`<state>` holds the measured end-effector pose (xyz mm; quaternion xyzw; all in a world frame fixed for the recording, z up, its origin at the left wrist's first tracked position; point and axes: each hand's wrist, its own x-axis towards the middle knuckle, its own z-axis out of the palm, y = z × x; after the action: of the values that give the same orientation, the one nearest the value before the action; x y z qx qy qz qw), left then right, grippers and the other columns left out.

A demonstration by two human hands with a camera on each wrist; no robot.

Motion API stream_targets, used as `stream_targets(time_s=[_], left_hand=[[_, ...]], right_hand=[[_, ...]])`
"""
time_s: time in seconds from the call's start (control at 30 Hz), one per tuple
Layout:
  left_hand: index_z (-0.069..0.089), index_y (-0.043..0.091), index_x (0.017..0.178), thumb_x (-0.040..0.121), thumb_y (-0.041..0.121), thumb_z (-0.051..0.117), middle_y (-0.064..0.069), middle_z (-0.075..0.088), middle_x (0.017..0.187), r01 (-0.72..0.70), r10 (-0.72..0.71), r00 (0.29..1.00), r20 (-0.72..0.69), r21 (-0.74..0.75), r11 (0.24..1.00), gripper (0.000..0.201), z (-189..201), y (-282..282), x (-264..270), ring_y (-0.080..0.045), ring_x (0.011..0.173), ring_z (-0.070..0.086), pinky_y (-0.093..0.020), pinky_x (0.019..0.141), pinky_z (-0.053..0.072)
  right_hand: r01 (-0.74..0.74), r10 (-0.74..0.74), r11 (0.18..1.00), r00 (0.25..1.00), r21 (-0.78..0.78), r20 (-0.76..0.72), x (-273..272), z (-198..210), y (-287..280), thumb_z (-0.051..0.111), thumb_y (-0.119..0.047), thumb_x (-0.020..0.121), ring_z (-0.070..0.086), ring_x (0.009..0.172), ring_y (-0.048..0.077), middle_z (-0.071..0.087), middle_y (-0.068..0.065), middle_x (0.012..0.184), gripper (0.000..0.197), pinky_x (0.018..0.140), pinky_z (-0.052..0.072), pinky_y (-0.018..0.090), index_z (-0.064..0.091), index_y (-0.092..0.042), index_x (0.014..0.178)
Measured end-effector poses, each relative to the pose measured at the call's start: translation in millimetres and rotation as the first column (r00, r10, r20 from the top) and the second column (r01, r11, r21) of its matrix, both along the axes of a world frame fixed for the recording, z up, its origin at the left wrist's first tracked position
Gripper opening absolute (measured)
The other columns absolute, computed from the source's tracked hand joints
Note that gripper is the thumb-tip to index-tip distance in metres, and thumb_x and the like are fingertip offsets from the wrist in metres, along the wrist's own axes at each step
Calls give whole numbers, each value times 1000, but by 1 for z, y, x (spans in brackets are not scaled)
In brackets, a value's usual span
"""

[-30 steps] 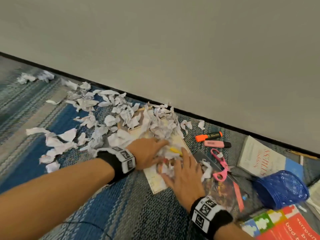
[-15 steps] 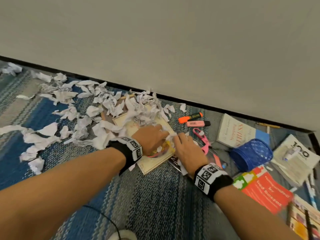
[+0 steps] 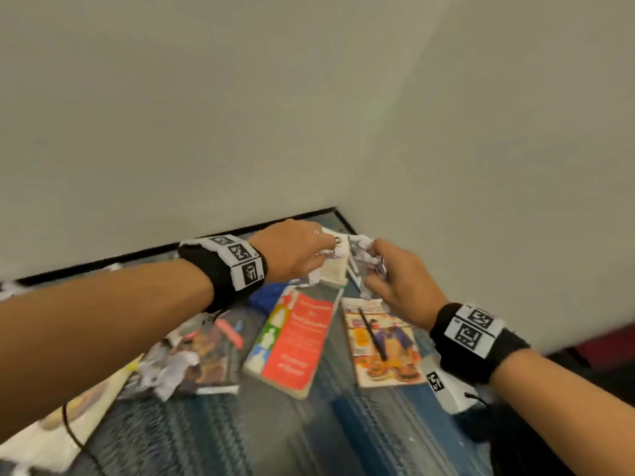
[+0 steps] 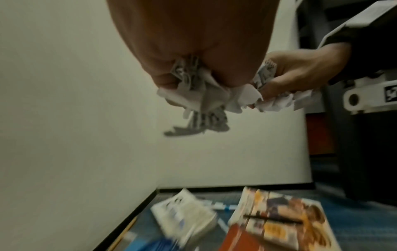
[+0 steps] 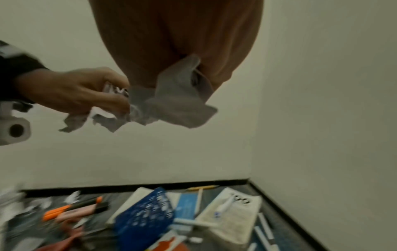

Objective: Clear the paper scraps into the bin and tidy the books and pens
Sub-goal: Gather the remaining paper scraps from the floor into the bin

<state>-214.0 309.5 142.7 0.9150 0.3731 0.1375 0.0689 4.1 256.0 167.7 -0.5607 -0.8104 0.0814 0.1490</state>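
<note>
Both hands are raised above the carpet, side by side near the room's corner. My left hand (image 3: 314, 250) grips a crumpled wad of paper scraps (image 3: 338, 250), which hang from its fist (image 4: 199, 95) in the left wrist view. My right hand (image 3: 379, 269) clutches another bunch of scraps (image 3: 366, 257), seen grey and torn (image 5: 178, 103) in the right wrist view. Below lie a red book (image 3: 299, 341), a colourful book (image 3: 381, 341) with a black pen (image 3: 372, 333) across it, and a dark book (image 3: 209, 355) with more scraps (image 3: 168, 367) on it.
A blue mesh holder (image 5: 144, 215) lies on its side among books. Orange and pink highlighters (image 5: 73, 208) and several white pens (image 5: 263, 229) are scattered on the blue carpet. White walls meet at the corner (image 3: 338, 211). A pencil (image 5: 201, 187) lies along the skirting.
Both hands have lifted off the floor with scraps in them and swung right, from the scrap pile to above the books near the corner. The head view turned right too.
</note>
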Motion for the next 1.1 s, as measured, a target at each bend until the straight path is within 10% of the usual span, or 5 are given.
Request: stream_targets(time_s=[0.2, 0.37, 0.57, 0.9, 1.1], left_hand=[[51, 21, 125, 97, 29, 44, -13, 60, 105, 47, -50, 993, 111, 33, 998, 31, 36, -24, 165, -33, 97, 58, -35, 73, 39], [57, 19, 112, 95, 33, 43, -10, 61, 96, 100, -99, 973, 207, 5, 995, 25, 44, -59, 297, -32, 90, 60, -37, 72, 44], [58, 17, 95, 94, 32, 45, -4, 57, 80, 257, -255, 915, 313, 37, 966, 20, 57, -124, 413, -27, 74, 58, -39, 66, 49], [52, 14, 92, 95, 31, 47, -3, 55, 84, 288, -310, 863, 398, 114, 951, 18, 51, -200, 498, -25, 70, 55, -34, 60, 42], [53, 18, 103, 97, 47, 37, -8, 58, 99, 318, -198, 906, 374, -292, 902, 34, 29, -218, 549, -27, 93, 57, -41, 83, 48]], right_hand=[[149, -140, 984, 986, 99, -91, 110, 24, -55, 61, -10, 81, 45, 62, 4, 49, -6, 73, 22, 56, 32, 11, 43, -22, 86], [322, -284, 934, 932, 154, -225, 201, 38, -114, 50, -36, 81, 56, 67, -2, 59, -14, 78, 22, 60, 39, 8, 54, -19, 94], [445, -408, 880, 887, 167, -216, 305, 57, -193, 61, -9, 83, 54, 64, -5, 53, -15, 66, 15, 56, 36, 5, 50, -19, 83], [635, -595, 766, 760, 104, -262, 400, 38, -261, 59, -18, 85, 53, 65, -2, 52, -13, 66, 23, 56, 36, 10, 44, -33, 77], [714, -722, 690, 669, -118, -177, 437, 4, -274, 53, -32, 92, 53, 86, 11, 57, -5, 96, 15, 68, 39, 22, 48, -21, 99]])
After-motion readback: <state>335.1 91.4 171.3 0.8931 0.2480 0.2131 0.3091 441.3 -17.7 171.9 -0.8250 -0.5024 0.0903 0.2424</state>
